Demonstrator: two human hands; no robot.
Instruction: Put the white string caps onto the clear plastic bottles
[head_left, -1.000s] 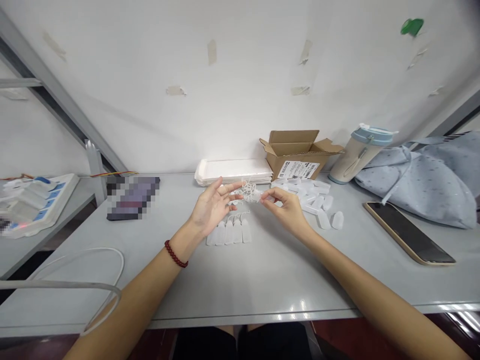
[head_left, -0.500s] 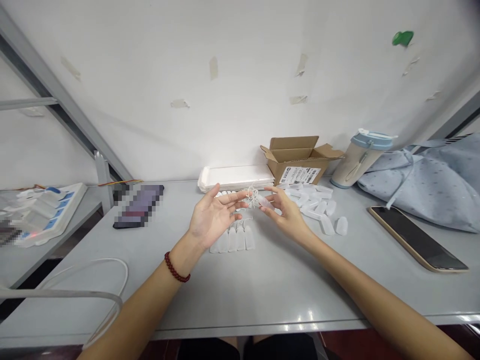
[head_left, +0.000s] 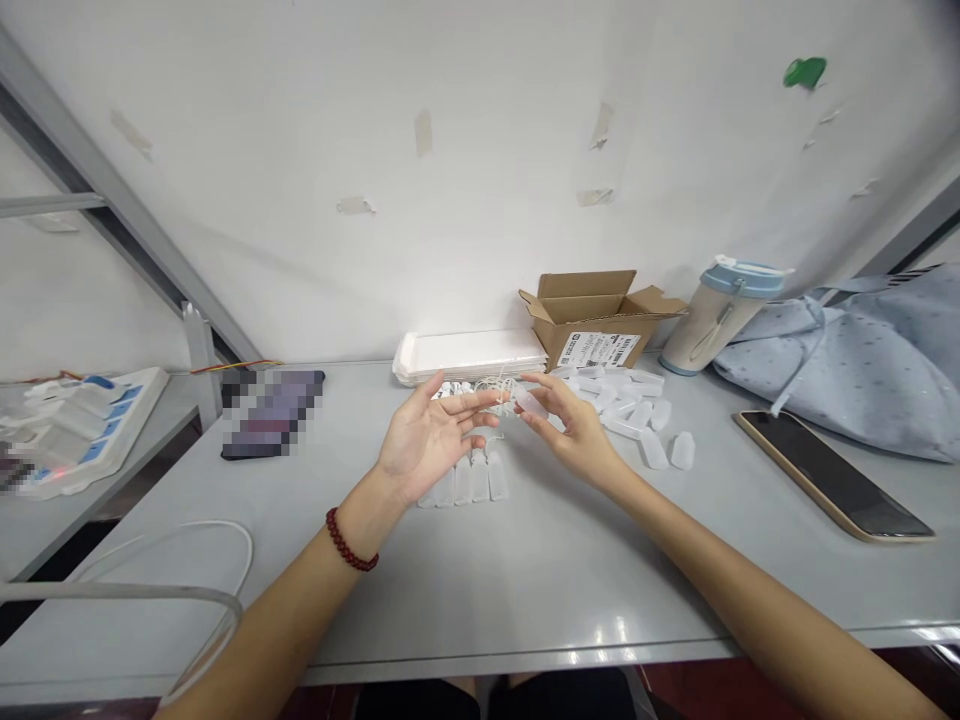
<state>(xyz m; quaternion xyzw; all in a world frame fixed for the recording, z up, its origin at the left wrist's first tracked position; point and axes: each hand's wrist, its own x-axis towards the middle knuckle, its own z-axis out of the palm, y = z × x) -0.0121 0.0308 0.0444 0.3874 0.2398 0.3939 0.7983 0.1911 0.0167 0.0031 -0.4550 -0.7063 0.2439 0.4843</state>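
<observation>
Some translucent pieces partly hidden by left hand.

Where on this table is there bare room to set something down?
Bare patches: between left forearm and right forearm, in front of the row of translucent pieces; and between right forearm and phone. Crowded along the back: white stack, cardboard box, bottle, bag, with loose pieces in front.

blue-lidded bottle, upright | pale-blue bag | phone, flat | white cable | small green piece
</observation>
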